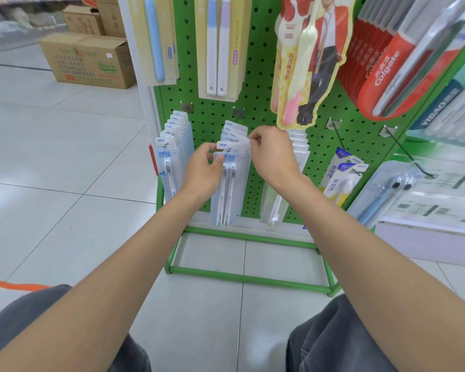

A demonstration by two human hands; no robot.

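A clear twin-toothbrush pack (230, 189) with a white "NEW" header hangs at the front of a metal hook on the green pegboard rack (255, 103). My left hand (203, 171) grips the pack's upper left edge, thumb across its front. My right hand (273, 154) pinches the top right corner of the header. Several more identical packs (235, 130) hang behind it on the same hook.
Another row of single-brush packs (172, 146) hangs to the left, other toothbrush packs (342, 175) to the right. Larger packs hang above, red Colgate ones (387, 68) at upper right. Cardboard boxes (87, 60) stand on the tiled floor at left. The rack's green base frame (247, 277) lies before my knees.
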